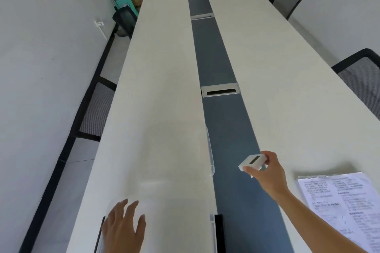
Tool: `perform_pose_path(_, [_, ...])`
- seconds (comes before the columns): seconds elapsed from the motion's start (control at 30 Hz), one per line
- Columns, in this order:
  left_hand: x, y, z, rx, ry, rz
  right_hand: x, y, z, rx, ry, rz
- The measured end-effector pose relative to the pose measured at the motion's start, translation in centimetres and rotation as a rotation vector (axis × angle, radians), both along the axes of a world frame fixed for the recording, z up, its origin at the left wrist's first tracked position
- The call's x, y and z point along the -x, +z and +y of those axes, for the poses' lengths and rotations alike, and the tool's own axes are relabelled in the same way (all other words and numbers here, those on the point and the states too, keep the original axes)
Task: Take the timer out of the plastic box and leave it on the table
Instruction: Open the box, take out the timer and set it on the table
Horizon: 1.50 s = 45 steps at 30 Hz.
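A small white timer [253, 162] with a dark screen is pinched in my right hand [267, 172], held just above the blue middle strip of the table [164, 88], to the right of the box. The clear plastic box [211, 156] stands in front of me on the table's left half; it is nearly see-through, and only its rim and right wall show. My left hand [123, 230] lies flat with spread fingers on the box's near left corner, holding nothing.
A printed sheet in a clear sleeve [341, 209] lies at the near right. A metal cable slot [220, 91] sits in the blue strip further out. Black mesh chairs [362, 82] stand along both sides. Boxes and a stool crowd the far corner.
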<state>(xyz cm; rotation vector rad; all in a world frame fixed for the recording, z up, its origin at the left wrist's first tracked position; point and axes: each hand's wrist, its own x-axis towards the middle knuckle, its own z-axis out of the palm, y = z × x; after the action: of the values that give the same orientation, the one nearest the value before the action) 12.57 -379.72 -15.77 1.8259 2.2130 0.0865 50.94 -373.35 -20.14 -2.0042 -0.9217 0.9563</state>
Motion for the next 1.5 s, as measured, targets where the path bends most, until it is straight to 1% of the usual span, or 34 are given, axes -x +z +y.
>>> perform_pose_path(0.03, [0.4, -0.5, -0.4, 0.075, 0.029, -0.007, 0.3, -0.5, 0.5, 0.019, -0.025, -0.045])
perform_pose_path(0.1, [0.9, -1.6, -1.2, 0.156, 0.062, -0.012, 0.9, -1.6, 1.2, 0.040, -0.076, -0.122])
perform_pose_path(0.23, [1.0, -2.4, -2.1, 0.226, 0.084, -0.001, 1.2, -3.8, 0.9, 0.077, -0.133, -0.153])
perform_pose_path(0.3, [0.8, -2.0, -2.0, 0.218, 0.099, -0.028, 1.2, -4.5, 0.5, 0.102, -0.115, -0.182])
perform_pose_path(0.4, [0.6, -1.2, -1.4, 0.106, 0.117, -0.081, 1.1, -5.2, -0.2, 0.149, -0.048, -0.195])
perform_pose_path(0.53, [0.2, -0.4, -0.2, 0.002, 0.104, -0.081, 0.8, -5.4, -0.1, 0.180, 0.007, -0.187])
perform_pose_path(0.93, [0.3, -0.3, 0.7, -0.017, 0.061, -0.075, 0.5, -4.9, 3.9, 0.202, -0.131, -0.211])
perform_pose_path(1.2, [0.9, -0.6, 0.7, -0.027, 0.046, -0.095, 0.0, -4.5, 4.1, 0.244, -0.041, -0.235])
perform_pose_path(1.27, [1.1, -0.7, 0.7, -0.035, 0.041, -0.104, 0.0, -4.2, 4.3, 0.296, -0.006, -0.282])
perform_pose_path(1.33, [1.3, -0.6, 0.7, -0.062, 0.048, -0.123, 0.5, -3.7, 4.6, 0.322, 0.016, -0.399])
perform_pose_path(1.4, [1.6, -0.2, 0.7, -0.106, 0.056, -0.138, 1.4, -3.1, 5.2, 0.262, 0.040, -0.527])
perform_pose_path(1.5, [2.4, 0.3, 0.6, -0.178, 0.049, -0.132, 3.6, -2.5, 6.7, 0.120, 0.113, -0.664])
